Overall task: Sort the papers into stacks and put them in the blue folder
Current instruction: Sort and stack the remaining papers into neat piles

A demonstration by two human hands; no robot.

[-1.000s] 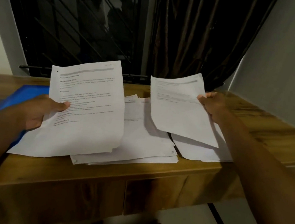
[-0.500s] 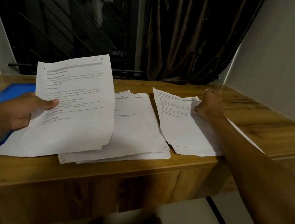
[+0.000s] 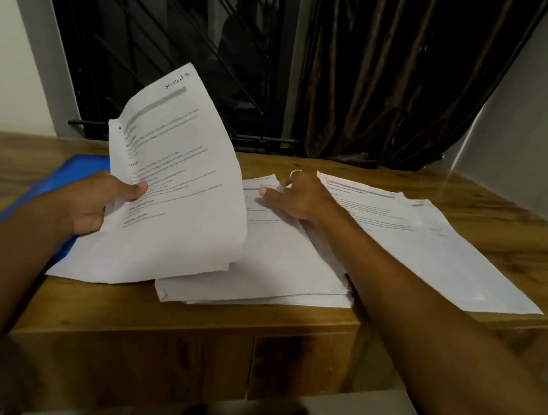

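Gripping left hand [image 3: 94,200]: holds a raised, curling sheaf of printed sheets [image 3: 183,179].
Right hand [image 3: 301,195]: fingers loose, resting on the middle stack [image 3: 275,266].
Right stack [image 3: 433,247]: flat, beside that forearm.
Blue folder [image 3: 80,168]: left on the counter [image 3: 506,215], partly hidden by sheaf and left arm.
Far side: window grille [image 3: 148,36], dark curtain [image 3: 401,85].

Home rm, wooden desk [image 3: 97,310], dark curtain [image 3: 401,85], barred window [image 3: 165,39]

folder [image 3: 62,178] left of paper stacks [image 3: 279,263]
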